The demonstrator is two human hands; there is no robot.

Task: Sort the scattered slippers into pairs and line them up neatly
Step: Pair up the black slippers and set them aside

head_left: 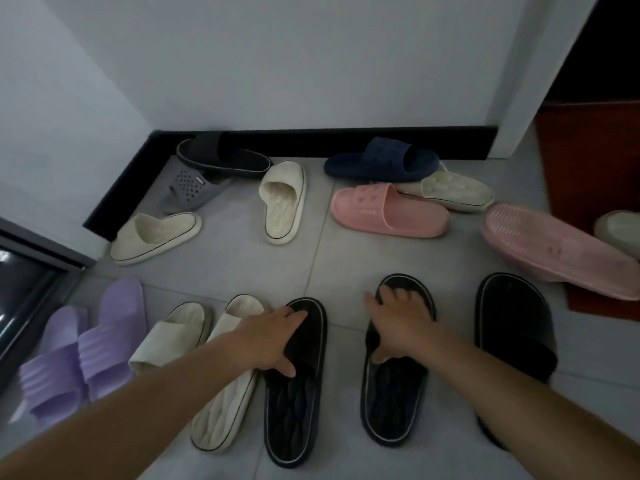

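View: looking down at a grey tiled floor in a corner with white walls and a black skirting board.

Finished so far: a purple pair stands side by side at the near left. A cream pair stands just beside it, toes pointing away.

Being handled: two matching black quilted slippers with pale edging come next in the near row, with bare floor between them.

Left hand: closed around the strap of the left black slipper, fingers over the top and thumb tucked at the opening. This slipper touches the cream pair.

Right hand: grips the strap of the right black slipper, fingers spread over the toe and thumb hooked under the strap edge.

Near right: a plainer black slide has no partner beside it. Its mate is probably the dark slide against the skirting.

Still scattered: two cream quilted slippers, apart and at different angles. A grey perforated slipper and a navy slipper each have no visible mate. One pink slipper sits upright and the other pink slipper lies sole-up, partly on a red-brown mat. There are also two pale green slippers, well apart.

Progress: roughly a third done. Two pairs are lined up and a third needs closing together.
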